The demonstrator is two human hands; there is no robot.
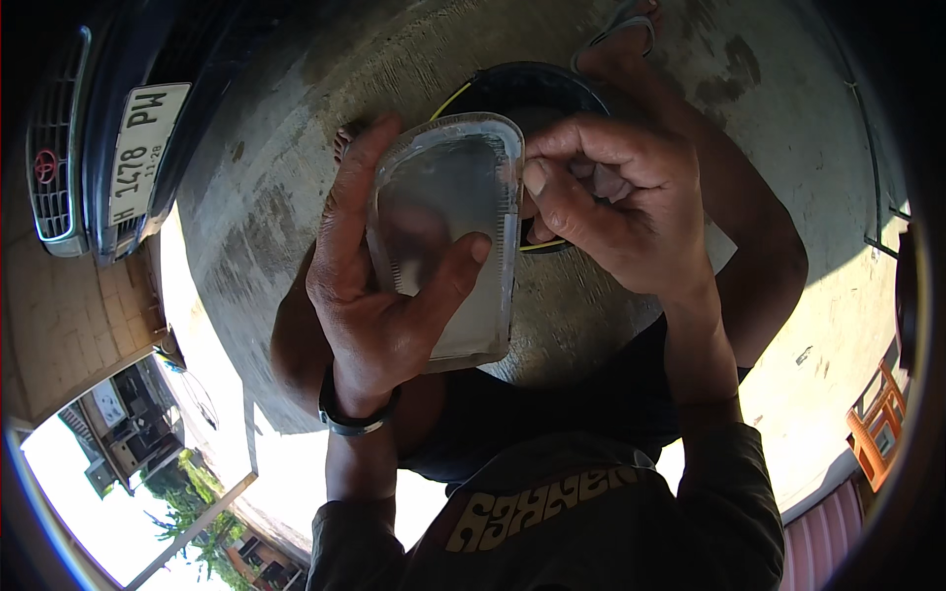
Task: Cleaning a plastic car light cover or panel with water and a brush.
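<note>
My left hand point(384, 295) grips a translucent panel with a raised rim point(458, 295), rounded at its top corners, with the thumb across its face and the fingers along its left side and behind. Small ridges line parts of the rim. My right hand point(613, 192) is at the panel's upper right edge, thumb and forefinger pinched together there; whether they grip the edge or something small is unclear. A greyish thing, perhaps a cloth, shows inside the curled fingers of that hand. Behind the panel and hands is a dark round basin point(536, 81) on the floor, partly hidden.
My bent legs flank the basin on the concrete floor point(251, 244). A dark car's front bumper point(111, 148) and grille stand at the upper left. An orange plastic stool or chair point(876, 428) is at the far right. A yellow strip point(451, 100) shows by the basin.
</note>
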